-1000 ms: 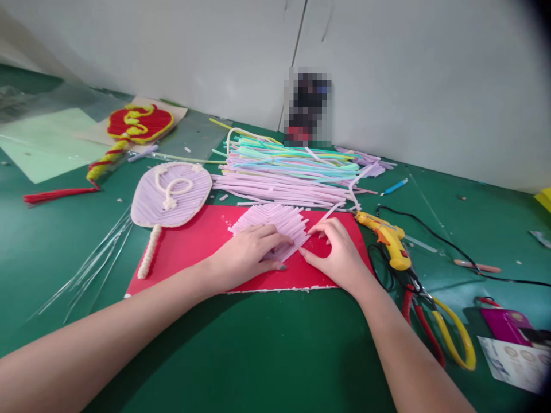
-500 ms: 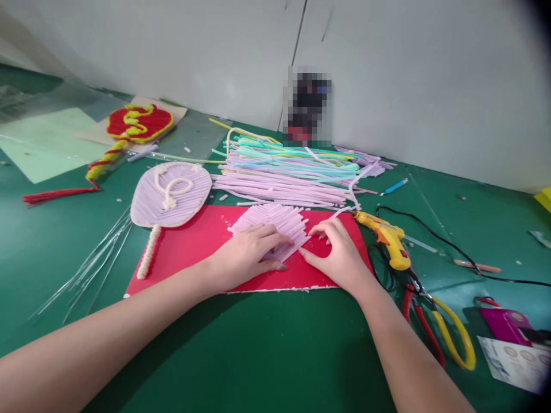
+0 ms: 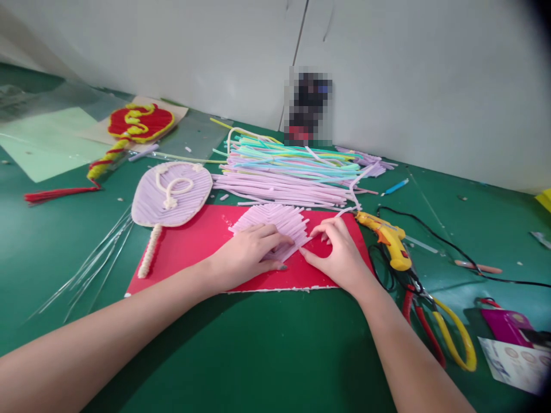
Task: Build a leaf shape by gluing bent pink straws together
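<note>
A pink straw fan (image 3: 275, 225) is laid on the red board (image 3: 189, 246). It is pressed flat by the spread left hand (image 3: 247, 255). Its right edge is touched by the bent fingers of the right hand (image 3: 340, 255).

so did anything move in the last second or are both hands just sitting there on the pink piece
Nothing visibly changed. The left hand stays flat on the pink strip piece and the right hand stays at its right edge, both over the red board. The glue gun lies where it was.
</note>
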Action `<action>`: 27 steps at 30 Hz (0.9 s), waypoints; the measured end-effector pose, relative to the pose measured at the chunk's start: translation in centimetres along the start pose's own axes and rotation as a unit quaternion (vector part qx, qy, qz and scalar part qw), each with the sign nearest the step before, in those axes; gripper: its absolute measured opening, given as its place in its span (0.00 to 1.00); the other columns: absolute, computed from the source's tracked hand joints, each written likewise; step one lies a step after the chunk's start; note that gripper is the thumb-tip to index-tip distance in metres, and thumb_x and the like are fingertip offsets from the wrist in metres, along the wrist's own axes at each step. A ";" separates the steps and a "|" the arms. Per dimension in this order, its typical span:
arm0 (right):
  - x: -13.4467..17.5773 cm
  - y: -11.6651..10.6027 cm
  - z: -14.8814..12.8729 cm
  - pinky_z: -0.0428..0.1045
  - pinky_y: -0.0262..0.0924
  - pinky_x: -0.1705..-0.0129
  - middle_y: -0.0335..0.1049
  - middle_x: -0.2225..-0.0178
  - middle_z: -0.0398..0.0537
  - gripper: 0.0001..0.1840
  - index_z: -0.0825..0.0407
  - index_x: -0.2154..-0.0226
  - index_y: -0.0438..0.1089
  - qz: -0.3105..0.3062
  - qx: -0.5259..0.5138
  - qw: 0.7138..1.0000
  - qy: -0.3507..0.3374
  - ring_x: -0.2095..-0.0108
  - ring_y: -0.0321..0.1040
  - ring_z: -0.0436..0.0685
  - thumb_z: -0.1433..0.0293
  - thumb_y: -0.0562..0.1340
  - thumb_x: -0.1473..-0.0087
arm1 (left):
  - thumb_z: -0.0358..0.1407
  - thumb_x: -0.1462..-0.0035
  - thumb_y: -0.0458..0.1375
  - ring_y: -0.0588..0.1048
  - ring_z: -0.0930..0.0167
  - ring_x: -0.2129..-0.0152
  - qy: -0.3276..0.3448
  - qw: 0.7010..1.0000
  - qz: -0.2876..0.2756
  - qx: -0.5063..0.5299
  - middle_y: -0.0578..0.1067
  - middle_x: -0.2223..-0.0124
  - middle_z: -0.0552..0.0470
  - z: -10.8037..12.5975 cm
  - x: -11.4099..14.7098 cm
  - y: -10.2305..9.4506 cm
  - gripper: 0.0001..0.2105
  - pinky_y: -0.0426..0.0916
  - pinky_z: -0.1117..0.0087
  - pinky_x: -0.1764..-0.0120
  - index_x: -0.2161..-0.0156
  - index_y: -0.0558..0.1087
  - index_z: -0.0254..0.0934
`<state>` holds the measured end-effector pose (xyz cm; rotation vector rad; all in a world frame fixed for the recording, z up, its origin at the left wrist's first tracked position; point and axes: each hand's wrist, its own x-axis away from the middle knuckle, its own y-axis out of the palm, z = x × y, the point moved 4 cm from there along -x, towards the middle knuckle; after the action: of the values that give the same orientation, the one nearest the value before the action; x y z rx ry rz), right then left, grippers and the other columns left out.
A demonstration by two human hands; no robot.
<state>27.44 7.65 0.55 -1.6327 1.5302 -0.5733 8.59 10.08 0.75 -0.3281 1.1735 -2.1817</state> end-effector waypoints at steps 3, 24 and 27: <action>0.0 0.0 0.1 0.54 0.64 0.59 0.58 0.61 0.48 0.13 0.48 0.65 0.63 0.000 0.001 1.000 0.004 0.62 0.63 0.56 0.64 0.65 0.53 | 0.35 0.43 0.58 0.71 0.67 0.60 0.000 1.000 0.000 0.003 0.71 0.58 0.49 0.0 0.0 0.0 0.17 0.65 0.67 0.57 0.48 0.68 0.38; 0.1 0.0 0.2 0.54 0.64 0.59 0.59 0.61 0.48 0.13 0.48 0.64 0.63 0.000 0.008 1.000 -0.006 0.62 0.64 0.57 0.64 0.65 0.53 | 0.32 0.39 0.50 0.70 0.67 0.58 0.003 1.000 0.002 0.028 0.72 0.56 0.47 0.6 0.1 -0.6 0.14 0.65 0.66 0.55 0.49 0.69 0.38; 0.1 0.0 0.2 0.54 0.65 0.59 0.59 0.61 0.47 0.14 0.48 0.64 0.63 0.000 0.008 1.000 -0.007 0.62 0.64 0.57 0.64 0.65 0.53 | 0.29 0.42 0.49 0.70 0.66 0.57 0.002 0.999 0.000 0.032 0.72 0.56 0.47 0.7 0.2 -0.6 0.16 0.65 0.65 0.54 0.49 0.69 0.38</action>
<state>27.61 7.64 0.44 -1.6217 1.5121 -0.5705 8.58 9.74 1.67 -0.2964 1.1047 -2.2160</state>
